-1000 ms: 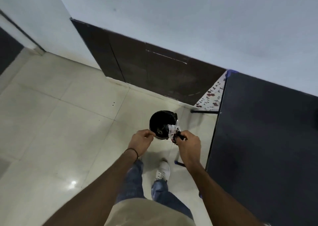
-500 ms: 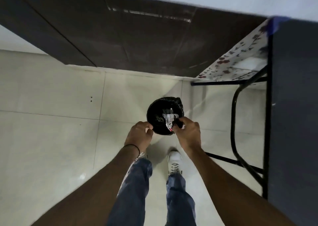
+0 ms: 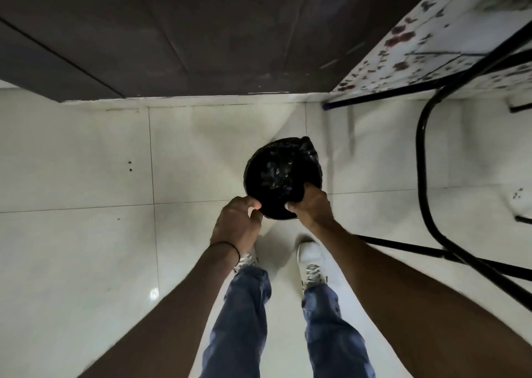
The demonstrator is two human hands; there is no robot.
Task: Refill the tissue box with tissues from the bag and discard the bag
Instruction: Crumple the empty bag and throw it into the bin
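A small round bin (image 3: 283, 173) lined with a crinkled black liner stands on the floor just ahead of my feet. My left hand (image 3: 237, 225) pinches the liner at the bin's near left rim. My right hand (image 3: 309, 205) is at the near right rim, its fingers curled down inside the bin and hidden there. The white tissue bag is not visible; whether my right hand holds it inside the bin cannot be told. The tissue box is out of view.
Pale floor tiles (image 3: 86, 233) spread to the left. A dark wall panel (image 3: 201, 32) runs along the far side. A black metal table frame (image 3: 426, 176) stands close on the right, in front of a flower-patterned surface (image 3: 417, 46). My white shoes (image 3: 309, 256) are just behind the bin.
The view has tilted down and closer to the bin. The white bag, seen in my right hand above the bin, has gone out of sight as that hand dipped inside the rim.
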